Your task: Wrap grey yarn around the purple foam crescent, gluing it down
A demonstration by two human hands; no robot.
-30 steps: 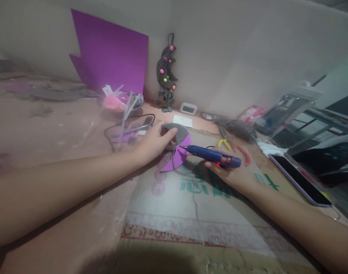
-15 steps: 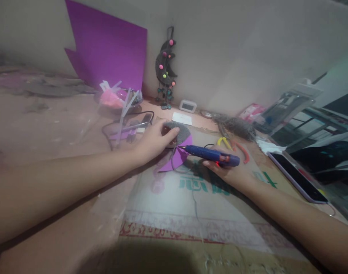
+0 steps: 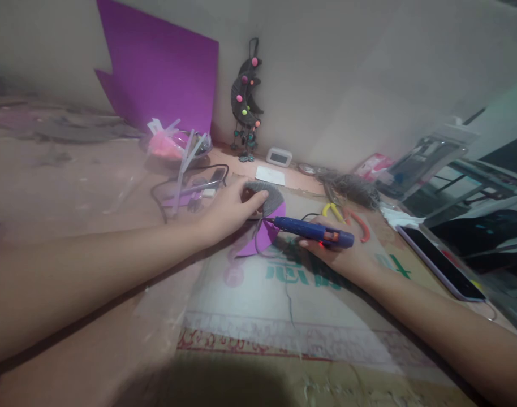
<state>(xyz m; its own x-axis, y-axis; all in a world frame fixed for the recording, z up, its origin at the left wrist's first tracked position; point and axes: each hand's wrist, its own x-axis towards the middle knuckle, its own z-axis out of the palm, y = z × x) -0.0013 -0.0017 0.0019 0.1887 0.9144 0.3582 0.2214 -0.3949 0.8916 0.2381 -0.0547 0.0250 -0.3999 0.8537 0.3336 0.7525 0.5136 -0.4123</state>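
Observation:
A purple crescent [image 3: 262, 238], its upper part wound with grey yarn [image 3: 272, 195], lies over the printed cardboard. My left hand [image 3: 237, 204] grips the wound end, thumb on top, fingers partly hidden beneath. In my right hand [image 3: 322, 249] is a blue glue gun [image 3: 303, 227] with a small red light glowing on it. Its nozzle points left, at the crescent where the yarn ends and bare purple begins; whether the tip touches is too blurred to tell. A loose yarn strand curves down beside the crescent.
Right of the crescent lie pliers [image 3: 334, 212] with yellow and orange handles, a grey yarn bundle [image 3: 356, 191] and a phone [image 3: 443, 263]. Behind stand a small white clock [image 3: 279, 157], a hanging moon ornament [image 3: 246, 96] and purple sheet [image 3: 165, 68]. Glue sticks [image 3: 188, 154] rest at left.
The glue gun and my right hand have shifted very slightly left along the crescent. My left hand keeps its grip, almost unmoved.

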